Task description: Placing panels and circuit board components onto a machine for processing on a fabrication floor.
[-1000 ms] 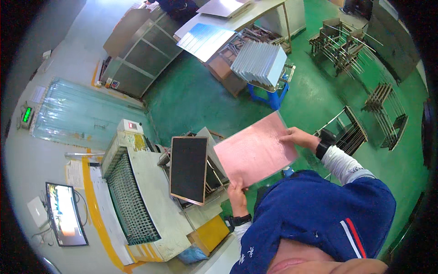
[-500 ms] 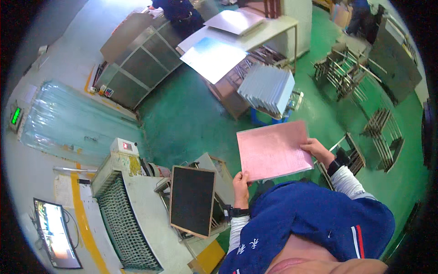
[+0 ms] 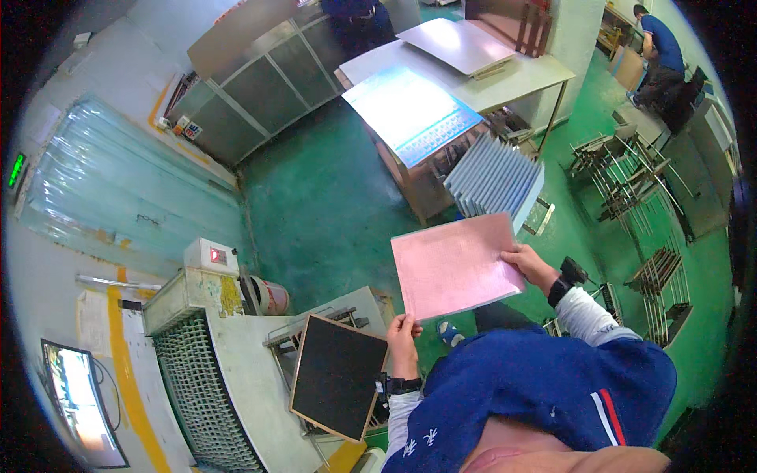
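Note:
A flat, rectangular pink sheet (image 3: 453,266) is held out in front of my body, slightly tilted. My left hand (image 3: 404,344) pinches its near left corner. At its right edge, my right hand (image 3: 530,266) grips with the thumb on top and the fingers hidden underneath. Just beyond the sheet stands a row of upright grey-blue panels (image 3: 490,178), partly overlapped by its far edge in this view. A black board with a light brown edge (image 3: 335,380) leans on a metal stand, to the left of my left hand.
A conveyor machine (image 3: 201,386) with a mesh belt stands at left. Ahead is a white table (image 3: 536,81) bearing large shiny sheets (image 3: 410,110). Metal racks (image 3: 623,169) stand on the green floor at right. A co-worker (image 3: 662,51) bends at far right; another person (image 3: 355,20) stands behind the table.
My view has shifted, and the table and panel row now appear further right. The pink sheet stays in both hands, a little further left. One of my feet now shows below it.

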A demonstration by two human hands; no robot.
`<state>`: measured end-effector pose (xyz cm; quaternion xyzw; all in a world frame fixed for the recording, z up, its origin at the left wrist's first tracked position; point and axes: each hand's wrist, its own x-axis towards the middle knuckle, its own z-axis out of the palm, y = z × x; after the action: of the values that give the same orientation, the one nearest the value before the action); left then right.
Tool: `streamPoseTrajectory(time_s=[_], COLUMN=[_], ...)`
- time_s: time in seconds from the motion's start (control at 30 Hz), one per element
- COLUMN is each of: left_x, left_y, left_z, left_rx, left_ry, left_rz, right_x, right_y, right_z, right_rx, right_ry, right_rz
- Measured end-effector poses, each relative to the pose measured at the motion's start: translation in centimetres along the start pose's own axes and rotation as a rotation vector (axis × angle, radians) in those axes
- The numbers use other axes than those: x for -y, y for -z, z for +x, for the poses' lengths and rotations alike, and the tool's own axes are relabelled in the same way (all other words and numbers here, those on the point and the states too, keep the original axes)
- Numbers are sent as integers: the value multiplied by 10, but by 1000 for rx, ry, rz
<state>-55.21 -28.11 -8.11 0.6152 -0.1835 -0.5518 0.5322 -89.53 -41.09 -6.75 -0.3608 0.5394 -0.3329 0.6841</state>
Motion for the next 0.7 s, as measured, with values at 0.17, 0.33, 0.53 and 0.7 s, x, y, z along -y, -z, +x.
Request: streamPoseTrajectory(time_s=[0.17, 0.33, 0.53, 0.7], left_x=[-20, -23, -44, -29], left_y=[-22, -48, -106, -110], left_z=[14, 34, 63, 67], left_rx=[-154, -320, -248, -309], left_ry=[7, 14, 83, 105], left_rz=[44, -10, 49, 79], right_x=[-22, -58, -171, -69], right_y=[57, 132, 284, 205], right_z=[106, 235, 374, 347], right_rx=[-15, -222, -185, -205], right_ry=[-127, -208, 344, 343], right_rz=[147, 473, -371, -1216])
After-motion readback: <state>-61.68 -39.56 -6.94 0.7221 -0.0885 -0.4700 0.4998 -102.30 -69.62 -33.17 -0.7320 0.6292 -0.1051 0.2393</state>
